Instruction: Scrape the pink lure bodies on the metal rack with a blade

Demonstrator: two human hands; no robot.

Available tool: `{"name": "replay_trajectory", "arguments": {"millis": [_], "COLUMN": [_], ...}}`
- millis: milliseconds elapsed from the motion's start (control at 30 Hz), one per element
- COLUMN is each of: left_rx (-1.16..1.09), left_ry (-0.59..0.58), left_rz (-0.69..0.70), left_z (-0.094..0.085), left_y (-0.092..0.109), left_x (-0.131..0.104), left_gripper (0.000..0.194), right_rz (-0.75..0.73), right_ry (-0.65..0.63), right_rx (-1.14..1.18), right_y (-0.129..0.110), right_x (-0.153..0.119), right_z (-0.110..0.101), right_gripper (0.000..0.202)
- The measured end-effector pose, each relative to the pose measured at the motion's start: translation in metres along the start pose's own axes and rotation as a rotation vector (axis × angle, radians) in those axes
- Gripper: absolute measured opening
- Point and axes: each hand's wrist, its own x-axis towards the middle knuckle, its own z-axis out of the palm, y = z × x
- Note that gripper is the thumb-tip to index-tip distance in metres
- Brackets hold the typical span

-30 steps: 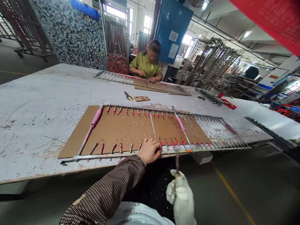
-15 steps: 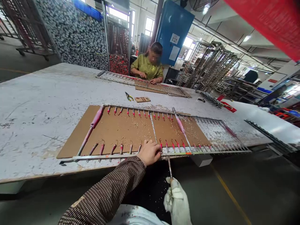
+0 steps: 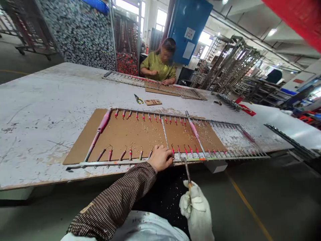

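My bare left hand (image 3: 162, 158) is closed over the near rail of a long metal rack (image 3: 140, 162), by the thin crossbar. Its fingertips are partly hidden behind the knuckles. Small hooks with flaking pink coating line both long rails. In a white glove, my right hand (image 3: 197, 202) is wrapped round a slim metal-shafted hand tool (image 3: 187, 170). The tool's far end meets the near rail just right of my left hand; its exact shape is unclear. Beneath the rack lies brown cardboard (image 3: 135, 134) scattered with pale chips.
Pliers (image 3: 138, 99) and a small wooden block (image 3: 153, 102) lie beyond the rack on the white table (image 3: 50, 100). Across it, a co-worker (image 3: 160, 65) handles another rack (image 3: 130, 80). A dark hooked bar (image 3: 283, 135) overhangs the table's right side.
The tool's far end has moved up from below the near rail onto it, and my gloved right hand has shifted slightly right. My left hand keeps its place on the rail.
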Motion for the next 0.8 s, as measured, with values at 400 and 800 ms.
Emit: {"name": "replay_trajectory", "arguments": {"millis": [400,800], "left_rx": [0.025,0.039], "left_ry": [-0.047,-0.060], "left_rz": [-0.014,-0.011], "left_z": [-0.003,-0.001], "left_y": [0.000,-0.002], "left_x": [0.002,0.001], "left_gripper": [0.018,0.023], "right_rz": [-0.091,0.030], "right_ry": [0.084,0.008], "right_rx": [0.053,0.116], "right_y": [-0.022,-0.011], "right_x": [-0.003,0.003], "right_z": [-0.004,-0.004], "right_gripper": [0.052,0.052]}}
